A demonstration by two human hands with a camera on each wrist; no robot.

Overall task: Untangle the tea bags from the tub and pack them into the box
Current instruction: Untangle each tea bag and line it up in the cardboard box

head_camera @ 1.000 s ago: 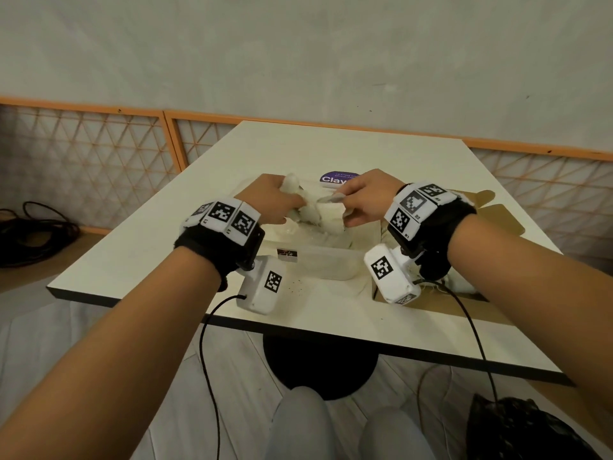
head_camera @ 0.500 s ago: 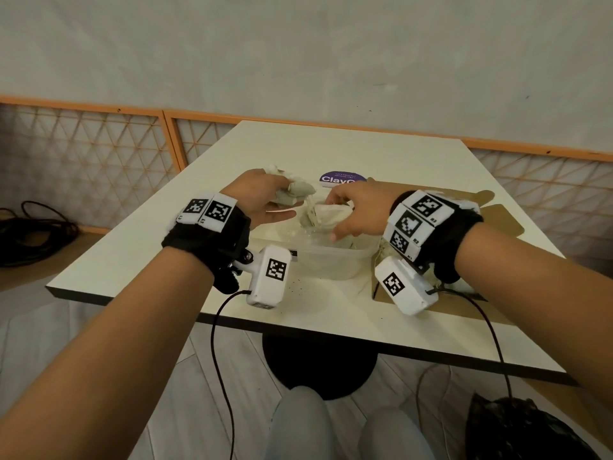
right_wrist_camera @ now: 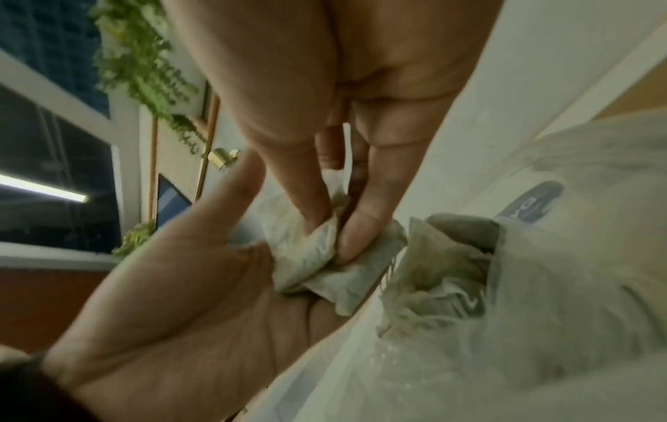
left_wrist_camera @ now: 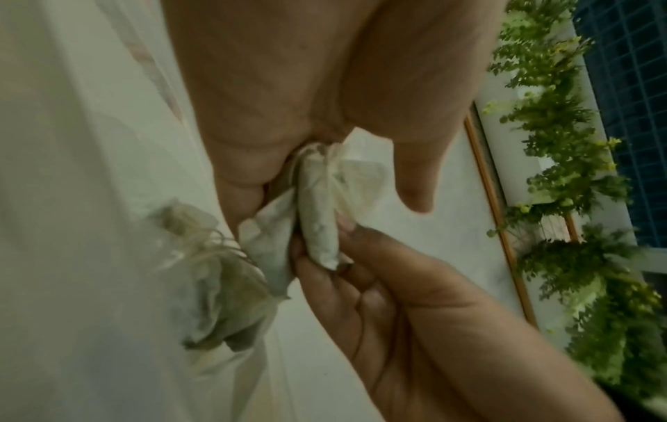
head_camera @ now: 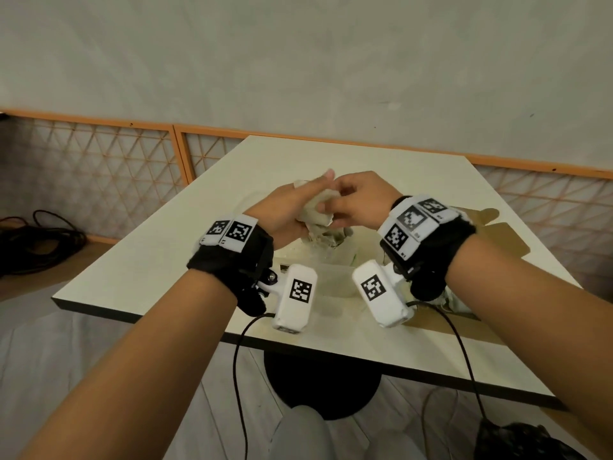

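Bare table [head_camera: 331, 161] lies open at twelve o'clock of the tub [head_camera: 335, 260]; the box [head_camera: 497, 240] blocks three o'clock.

From my station the head view reads dim and evenly lit, with a warm cast and no hard shadows on the bench [head_camera: 381, 167]; I see its straight edges bow toward the frame borders. Both wrist views are dimmer, soft and grainy. I note motion blur on the foliage [left_wrist_camera: 563, 177] at the left wrist view's right edge, and a bright ceiling strip light [right_wrist_camera: 43, 188] glaring in the right wrist view.
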